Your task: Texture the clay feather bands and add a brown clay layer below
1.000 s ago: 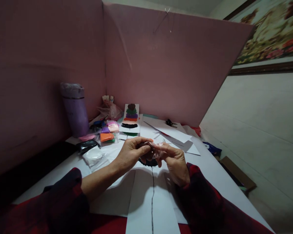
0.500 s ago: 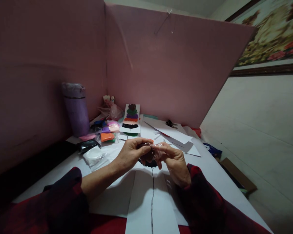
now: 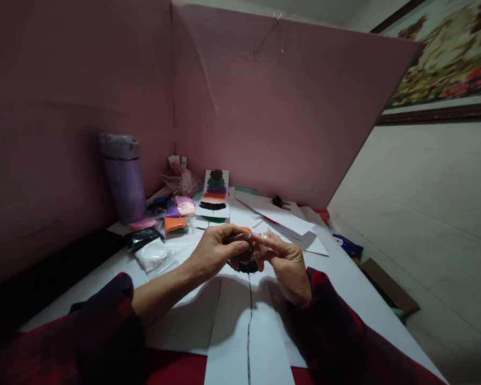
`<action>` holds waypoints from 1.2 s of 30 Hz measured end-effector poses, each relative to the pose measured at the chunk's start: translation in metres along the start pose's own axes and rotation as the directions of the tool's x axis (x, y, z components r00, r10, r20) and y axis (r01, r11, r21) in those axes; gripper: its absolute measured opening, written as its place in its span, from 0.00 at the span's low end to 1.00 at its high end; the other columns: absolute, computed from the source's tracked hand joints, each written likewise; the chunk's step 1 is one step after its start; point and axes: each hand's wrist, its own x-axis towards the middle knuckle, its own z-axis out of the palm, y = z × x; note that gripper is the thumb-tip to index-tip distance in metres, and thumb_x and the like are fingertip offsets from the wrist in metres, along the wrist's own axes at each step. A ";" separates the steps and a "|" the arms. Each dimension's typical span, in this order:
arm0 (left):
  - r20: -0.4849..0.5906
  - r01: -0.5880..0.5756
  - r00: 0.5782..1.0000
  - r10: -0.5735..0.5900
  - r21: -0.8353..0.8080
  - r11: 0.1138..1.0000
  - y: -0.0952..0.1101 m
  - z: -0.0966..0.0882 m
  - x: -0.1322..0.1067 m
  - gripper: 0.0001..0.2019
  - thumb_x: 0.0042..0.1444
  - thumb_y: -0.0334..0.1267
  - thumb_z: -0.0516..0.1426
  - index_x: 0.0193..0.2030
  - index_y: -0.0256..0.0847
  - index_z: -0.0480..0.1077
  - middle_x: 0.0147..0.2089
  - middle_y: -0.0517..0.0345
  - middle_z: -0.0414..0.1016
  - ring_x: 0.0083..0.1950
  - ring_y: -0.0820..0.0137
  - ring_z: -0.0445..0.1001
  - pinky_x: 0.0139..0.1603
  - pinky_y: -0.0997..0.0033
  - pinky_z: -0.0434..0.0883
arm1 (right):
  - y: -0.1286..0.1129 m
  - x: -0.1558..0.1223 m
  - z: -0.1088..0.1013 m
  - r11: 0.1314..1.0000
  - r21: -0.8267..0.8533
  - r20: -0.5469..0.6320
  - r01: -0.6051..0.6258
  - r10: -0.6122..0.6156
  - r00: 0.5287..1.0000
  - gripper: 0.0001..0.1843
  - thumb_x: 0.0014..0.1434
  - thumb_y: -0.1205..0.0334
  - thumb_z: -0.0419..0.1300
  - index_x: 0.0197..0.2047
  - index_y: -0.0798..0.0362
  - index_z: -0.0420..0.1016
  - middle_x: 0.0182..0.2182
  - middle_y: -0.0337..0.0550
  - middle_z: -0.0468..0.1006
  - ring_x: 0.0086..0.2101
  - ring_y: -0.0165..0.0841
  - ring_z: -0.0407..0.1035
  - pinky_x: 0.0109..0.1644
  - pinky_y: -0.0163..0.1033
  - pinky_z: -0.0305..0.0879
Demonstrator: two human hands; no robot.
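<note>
My left hand [image 3: 216, 248] is closed around a lump of dark brown modelling clay [image 3: 244, 251], thumb on top. At its right side, my right hand [image 3: 286, 262] pinches the crinkled clear plastic bag [image 3: 262, 243] around the clay. Both hands are just above a white paper strip [image 3: 228, 331] with a drawn dark line running down it. A black clay shape [image 3: 246, 267] lies on this strip, partly hidden under my hands. Some orange [image 3: 246, 229] shows just beyond my fingers.
A finished-looking card [image 3: 214, 208] with coloured clay bands stands behind. Clay packets, including an orange packet [image 3: 175, 224] and a white packet [image 3: 152, 255], lie left near a purple bottle [image 3: 124, 182]. Loose paper [image 3: 272, 211] and keys [image 3: 280, 202] lie at the back right.
The hands stay in nearly the same place. The left fingers and thumb shift slightly on the brown clay, and the right fingers shift on the plastic bag.
</note>
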 end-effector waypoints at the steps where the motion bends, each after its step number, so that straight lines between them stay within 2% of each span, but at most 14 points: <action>1: 0.001 0.000 1.000 0.000 -0.003 1.000 -0.001 0.000 0.000 0.15 0.44 0.39 0.65 0.37 0.33 0.73 0.26 0.57 0.75 0.25 0.71 0.73 0.22 0.75 0.70 | 0.000 0.000 0.000 1.000 0.010 -0.014 -0.003 0.003 1.000 0.20 0.48 0.73 0.58 0.38 0.44 0.85 0.24 0.35 0.68 0.23 0.26 0.62 0.24 0.33 0.63; 6: -0.033 -0.033 0.999 0.033 -0.004 0.999 -0.003 0.001 0.002 0.12 0.43 0.37 0.65 0.34 0.34 0.73 0.25 0.58 0.75 0.24 0.72 0.73 0.24 0.74 0.70 | 0.000 0.002 -0.002 0.999 0.015 0.003 -0.042 0.042 0.999 0.19 0.47 0.72 0.58 0.36 0.46 0.85 0.26 0.38 0.70 0.25 0.28 0.62 0.25 0.34 0.63; 9: -0.061 -0.033 0.998 0.033 -0.001 0.999 -0.002 0.002 0.002 0.11 0.44 0.37 0.65 0.34 0.34 0.74 0.27 0.58 0.76 0.26 0.72 0.74 0.26 0.74 0.71 | -0.006 0.003 -0.004 0.996 0.047 0.063 -0.082 0.079 0.995 0.20 0.46 0.69 0.55 0.38 0.49 0.85 0.32 0.43 0.73 0.28 0.30 0.64 0.30 0.37 0.66; 11: -0.065 -0.026 0.998 0.026 -0.002 1.000 -0.001 0.002 0.001 0.12 0.45 0.38 0.64 0.36 0.34 0.74 0.28 0.57 0.77 0.26 0.72 0.74 0.26 0.73 0.71 | -0.010 0.003 -0.005 0.990 0.068 0.101 -0.123 0.116 0.988 0.19 0.49 0.64 0.54 0.41 0.50 0.84 0.36 0.46 0.73 0.31 0.33 0.66 0.33 0.39 0.66; 14: -0.037 -0.053 0.998 0.055 0.028 0.998 -0.001 0.001 0.001 0.14 0.48 0.41 0.64 0.38 0.33 0.73 0.26 0.58 0.75 0.25 0.72 0.72 0.24 0.74 0.70 | -0.008 0.002 -0.005 0.987 0.053 0.120 -0.153 0.145 0.982 0.16 0.57 0.55 0.58 0.44 0.47 0.83 0.40 0.46 0.75 0.33 0.34 0.67 0.33 0.38 0.65; 17: 0.017 -0.089 0.996 0.088 0.067 0.994 -0.002 0.000 0.001 0.14 0.51 0.43 0.62 0.38 0.33 0.72 0.25 0.58 0.74 0.23 0.74 0.71 0.24 0.74 0.70 | 0.000 0.003 -0.006 0.991 0.048 0.136 -0.124 0.116 0.984 0.17 0.54 0.51 0.66 0.47 0.44 0.81 0.43 0.44 0.75 0.32 0.31 0.66 0.32 0.37 0.65; 20: 0.047 -0.087 0.995 0.085 0.053 0.995 -0.002 0.001 0.000 0.16 0.53 0.46 0.61 0.38 0.33 0.71 0.25 0.57 0.75 0.23 0.72 0.71 0.24 0.73 0.70 | 0.005 0.004 -0.007 0.992 0.066 0.132 -0.106 0.097 0.987 0.12 0.52 0.55 0.69 0.42 0.44 0.82 0.40 0.41 0.75 0.31 0.29 0.66 0.31 0.35 0.65; 23: 0.007 -0.084 0.996 0.084 0.032 0.996 -0.002 0.001 0.000 0.17 0.51 0.47 0.62 0.39 0.33 0.72 0.24 0.57 0.74 0.23 0.72 0.72 0.23 0.74 0.70 | 0.005 0.004 -0.006 0.991 0.101 0.124 -0.089 0.076 0.989 0.08 0.52 0.58 0.70 0.37 0.45 0.82 0.37 0.40 0.75 0.31 0.29 0.67 0.30 0.34 0.64; 26: -0.009 -0.097 0.995 0.098 0.041 0.994 -0.004 0.001 0.001 0.18 0.51 0.47 0.62 0.39 0.32 0.72 0.24 0.58 0.74 0.22 0.73 0.71 0.22 0.74 0.69 | 0.003 0.003 -0.004 0.989 0.118 0.105 -0.087 0.074 0.992 0.11 0.50 0.59 0.70 0.39 0.44 0.82 0.37 0.39 0.75 0.30 0.29 0.65 0.30 0.33 0.64; 29: 0.016 -0.110 0.994 0.110 0.044 0.993 -0.005 0.001 0.002 0.17 0.51 0.47 0.62 0.39 0.32 0.72 0.24 0.57 0.74 0.22 0.73 0.71 0.21 0.74 0.69 | 0.003 0.002 -0.003 0.986 0.124 0.098 -0.114 0.102 0.990 0.15 0.49 0.60 0.71 0.42 0.43 0.83 0.38 0.39 0.75 0.30 0.28 0.65 0.30 0.34 0.64; 31: 0.039 -0.110 0.993 0.109 0.040 0.993 -0.005 0.000 0.002 0.17 0.51 0.48 0.62 0.38 0.33 0.71 0.24 0.57 0.74 0.22 0.73 0.71 0.21 0.74 0.69 | 0.003 0.002 -0.003 0.982 0.134 0.123 -0.134 0.118 0.985 0.14 0.49 0.59 0.71 0.42 0.44 0.83 0.38 0.40 0.74 0.30 0.28 0.66 0.30 0.34 0.64; 36: 0.090 -0.077 0.993 0.073 0.047 0.996 -0.004 -0.001 0.002 0.19 0.51 0.50 0.62 0.37 0.32 0.71 0.22 0.55 0.75 0.21 0.72 0.71 0.20 0.76 0.68 | 0.001 0.002 -0.004 0.973 0.174 0.201 -0.152 0.116 0.973 0.13 0.51 0.60 0.71 0.42 0.46 0.80 0.29 0.37 0.73 0.27 0.29 0.67 0.29 0.34 0.62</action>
